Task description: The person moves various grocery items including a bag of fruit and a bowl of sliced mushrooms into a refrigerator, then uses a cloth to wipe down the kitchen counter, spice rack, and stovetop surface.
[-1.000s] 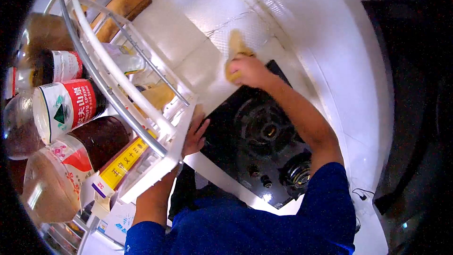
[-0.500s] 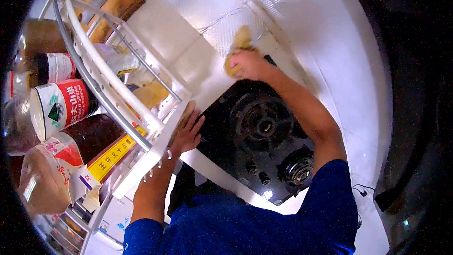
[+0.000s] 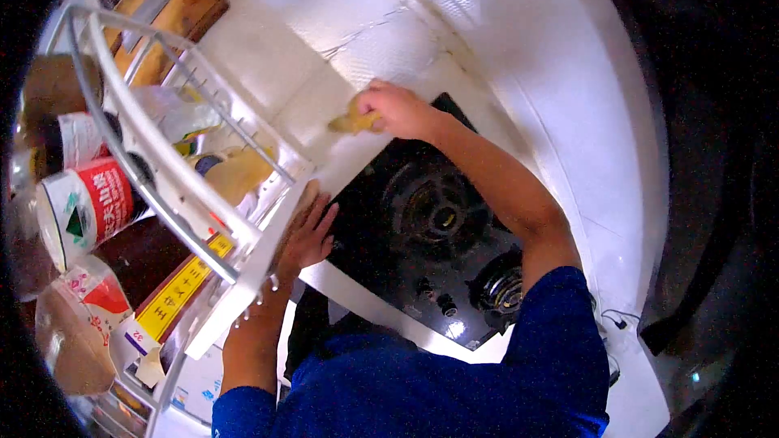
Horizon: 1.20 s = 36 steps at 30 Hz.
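Right now, your right hand (image 3: pixel 399 110) has its fingers closed around a yellow cloth (image 3: pixel 349 122), gripping it at one end while the rest sticks out to the left in the view, down against the pale desk (image 3: pixel 280 101). That puts the cloth just beyond the far corner of the black stove (image 3: pixel 365 215), near its edge, with your forearm stretched across the stove's far side.

Your left hand (image 3: pixel 303 239) holds its fingers apart and loosely bent, close beside the white front edge of the rack (image 3: pixel 231 300); you can't tell from this angle whether the palm presses on anything. Between your arms sit the large burner (image 3: pixel 444 216), the small burner (image 3: pixel 503 294) nearer your right sleeve, and a control knob (image 3: pixel 447 306).

On your left, the rack carries a bottle with a red and white label (image 3: pixel 109 195) and a yellow-labelled box (image 3: pixel 180 292), both tilted in the view.
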Each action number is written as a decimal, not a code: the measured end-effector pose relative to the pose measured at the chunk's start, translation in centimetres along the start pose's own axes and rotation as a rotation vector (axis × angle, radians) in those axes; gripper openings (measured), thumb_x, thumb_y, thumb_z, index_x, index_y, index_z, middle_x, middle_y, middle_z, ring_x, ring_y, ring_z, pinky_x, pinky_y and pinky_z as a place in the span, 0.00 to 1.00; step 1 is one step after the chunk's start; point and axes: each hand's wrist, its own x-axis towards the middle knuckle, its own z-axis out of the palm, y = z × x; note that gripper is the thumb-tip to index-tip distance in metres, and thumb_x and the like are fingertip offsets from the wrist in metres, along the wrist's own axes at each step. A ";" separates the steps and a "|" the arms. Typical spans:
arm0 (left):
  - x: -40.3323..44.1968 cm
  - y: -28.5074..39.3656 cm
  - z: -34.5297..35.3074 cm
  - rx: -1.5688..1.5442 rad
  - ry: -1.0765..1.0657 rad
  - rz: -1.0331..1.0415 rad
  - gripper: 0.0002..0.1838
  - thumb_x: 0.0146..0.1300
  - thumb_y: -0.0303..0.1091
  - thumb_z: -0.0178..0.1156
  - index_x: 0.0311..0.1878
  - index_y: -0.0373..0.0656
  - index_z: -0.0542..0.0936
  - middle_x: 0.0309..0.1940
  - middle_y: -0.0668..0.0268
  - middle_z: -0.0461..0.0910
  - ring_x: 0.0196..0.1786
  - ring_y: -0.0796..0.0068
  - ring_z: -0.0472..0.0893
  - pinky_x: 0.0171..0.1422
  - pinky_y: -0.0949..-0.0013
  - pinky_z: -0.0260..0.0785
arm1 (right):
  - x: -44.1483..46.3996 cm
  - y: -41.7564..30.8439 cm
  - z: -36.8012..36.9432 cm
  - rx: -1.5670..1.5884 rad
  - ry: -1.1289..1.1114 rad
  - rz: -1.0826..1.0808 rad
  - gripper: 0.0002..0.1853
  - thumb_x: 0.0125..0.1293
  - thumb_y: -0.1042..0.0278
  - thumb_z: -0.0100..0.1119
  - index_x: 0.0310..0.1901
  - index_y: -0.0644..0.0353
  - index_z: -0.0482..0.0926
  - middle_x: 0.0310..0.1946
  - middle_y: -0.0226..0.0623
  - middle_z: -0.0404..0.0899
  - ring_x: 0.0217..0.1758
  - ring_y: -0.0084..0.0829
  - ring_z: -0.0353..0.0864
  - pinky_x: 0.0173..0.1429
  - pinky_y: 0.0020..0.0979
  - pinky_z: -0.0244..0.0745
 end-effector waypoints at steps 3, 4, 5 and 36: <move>0.6 -0.3 -0.1 0.029 -0.034 0.002 0.36 0.54 0.43 0.57 0.68 0.42 0.70 0.73 0.51 0.62 0.76 0.46 0.59 0.78 0.41 0.48 | 0.9 1.4 -2.9 0.194 0.002 -0.062 0.14 0.52 0.76 0.66 0.41 0.57 0.78 0.42 0.40 0.77 0.51 0.42 0.77 0.54 0.37 0.73; 0.4 -0.2 -0.2 0.067 -0.040 0.007 0.38 0.54 0.43 0.59 0.71 0.44 0.67 0.75 0.53 0.59 0.77 0.49 0.57 0.79 0.46 0.49 | 0.6 2.0 -4.4 0.036 0.188 -0.085 0.12 0.55 0.76 0.62 0.42 0.58 0.78 0.44 0.40 0.78 0.52 0.42 0.76 0.55 0.37 0.74; -0.2 0.1 -0.3 0.099 -0.056 0.009 0.40 0.55 0.42 0.60 0.73 0.46 0.65 0.77 0.56 0.56 0.79 0.52 0.55 0.79 0.52 0.50 | 0.1 2.4 -5.7 -0.115 0.369 -0.101 0.10 0.58 0.76 0.58 0.42 0.59 0.78 0.46 0.40 0.78 0.53 0.43 0.76 0.56 0.36 0.74; -0.3 -0.3 0.1 -0.051 0.096 0.061 0.37 0.55 0.41 0.59 0.71 0.42 0.67 0.72 0.52 0.62 0.76 0.47 0.59 0.80 0.41 0.46 | -0.9 -4.7 6.2 -0.500 -0.103 0.116 0.23 0.49 0.69 0.70 0.50 0.56 0.79 0.48 0.43 0.80 0.53 0.45 0.81 0.59 0.48 0.73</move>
